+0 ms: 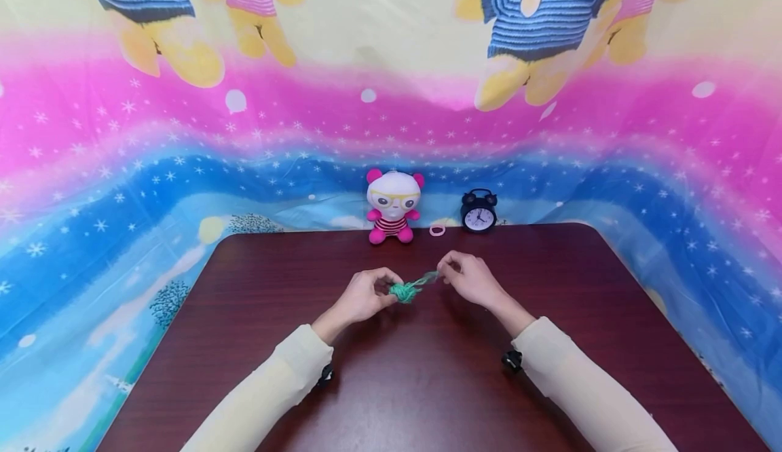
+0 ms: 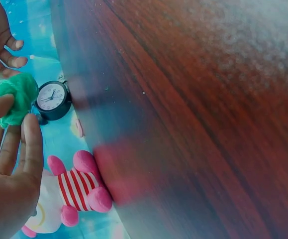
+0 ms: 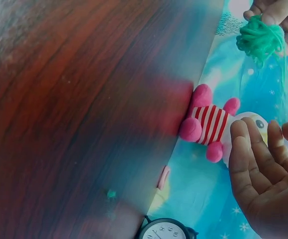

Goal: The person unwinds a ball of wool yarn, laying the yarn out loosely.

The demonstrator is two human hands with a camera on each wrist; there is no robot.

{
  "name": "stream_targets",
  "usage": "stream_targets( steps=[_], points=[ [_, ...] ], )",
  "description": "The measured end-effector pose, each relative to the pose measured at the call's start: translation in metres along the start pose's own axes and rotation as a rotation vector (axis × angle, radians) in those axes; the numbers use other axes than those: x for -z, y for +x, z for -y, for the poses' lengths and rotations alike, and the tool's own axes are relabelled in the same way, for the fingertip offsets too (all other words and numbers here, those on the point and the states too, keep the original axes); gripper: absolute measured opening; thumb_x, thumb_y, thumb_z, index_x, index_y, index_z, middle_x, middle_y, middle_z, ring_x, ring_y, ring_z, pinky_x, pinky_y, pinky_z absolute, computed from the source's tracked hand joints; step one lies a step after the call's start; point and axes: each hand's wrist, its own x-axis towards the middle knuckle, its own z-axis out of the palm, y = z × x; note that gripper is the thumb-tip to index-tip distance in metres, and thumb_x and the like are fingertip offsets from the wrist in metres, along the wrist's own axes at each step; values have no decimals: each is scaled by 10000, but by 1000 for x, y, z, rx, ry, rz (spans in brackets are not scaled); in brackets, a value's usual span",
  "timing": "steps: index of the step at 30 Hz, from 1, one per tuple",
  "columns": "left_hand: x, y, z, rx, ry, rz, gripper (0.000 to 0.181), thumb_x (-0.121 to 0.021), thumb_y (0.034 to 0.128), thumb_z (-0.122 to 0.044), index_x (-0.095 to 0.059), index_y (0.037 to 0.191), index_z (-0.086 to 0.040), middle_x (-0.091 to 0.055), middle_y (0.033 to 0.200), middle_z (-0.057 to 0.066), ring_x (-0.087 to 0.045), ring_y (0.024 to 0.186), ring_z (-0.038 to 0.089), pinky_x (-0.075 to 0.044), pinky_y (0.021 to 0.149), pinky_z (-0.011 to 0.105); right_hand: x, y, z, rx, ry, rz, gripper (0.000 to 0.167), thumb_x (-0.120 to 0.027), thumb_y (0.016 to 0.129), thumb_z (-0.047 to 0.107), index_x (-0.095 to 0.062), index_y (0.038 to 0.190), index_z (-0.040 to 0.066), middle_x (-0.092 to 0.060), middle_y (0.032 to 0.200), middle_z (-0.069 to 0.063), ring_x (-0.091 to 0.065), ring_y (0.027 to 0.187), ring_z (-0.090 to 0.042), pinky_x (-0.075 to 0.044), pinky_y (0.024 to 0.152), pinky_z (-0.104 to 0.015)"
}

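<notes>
A small bundle of green yarn (image 1: 403, 293) is held up above the table between the thumb and fingers of my left hand (image 1: 363, 294). The left wrist view shows the thumb pressed on the near side of the yarn (image 2: 20, 94), with the fingers behind it. To the right, my right hand (image 1: 472, 279) pinches loose strands (image 1: 427, 278) that stretch across from the bundle. Seen from the right wrist, a thin strand (image 3: 283, 82) runs from the bundle toward the thumb and forefinger of the right hand (image 3: 265, 184).
A pink-and-white panda plush (image 1: 393, 208) sits at the table's back edge. Right of it are a pink ring-shaped item (image 1: 437, 231) and a black alarm clock (image 1: 479, 212). The dark wooden table (image 1: 256, 343) has a printed cloth backdrop (image 1: 342, 119) behind it.
</notes>
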Motion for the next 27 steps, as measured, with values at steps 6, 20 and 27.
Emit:
stream_targets(
  steps=[6, 20, 27],
  points=[
    [-1, 1, 1, -24, -15, 5, 228, -756, 838, -1, -740, 1021, -137, -719, 1030, 31, -719, 919, 153, -604, 822, 255, -3, 1, -2, 30, -54, 6, 161, -590, 1004, 260, -720, 1007, 165, -733, 937, -42, -642, 784, -132, -515, 686, -288],
    [-3, 3, 1, -52, -62, 17, 236, -761, 831, 7, -744, 1022, -131, -732, 1059, 42, -730, 948, 198, -610, 841, 308, -16, 0, 9, 113, -71, 72, 127, -702, 936, 273, -746, 1012, 181, -726, 924, 60, -634, 806, -92, -550, 742, -286],
    [-4, 3, 1, -76, -85, 34, 243, -757, 824, 32, -746, 1018, -113, -736, 1053, 63, -732, 952, 237, -608, 863, 397, -19, 0, 10, 136, -58, 87, 105, -722, 921, 295, -747, 989, 218, -723, 900, 79, -627, 782, -81, -538, 704, -271]
  ],
)
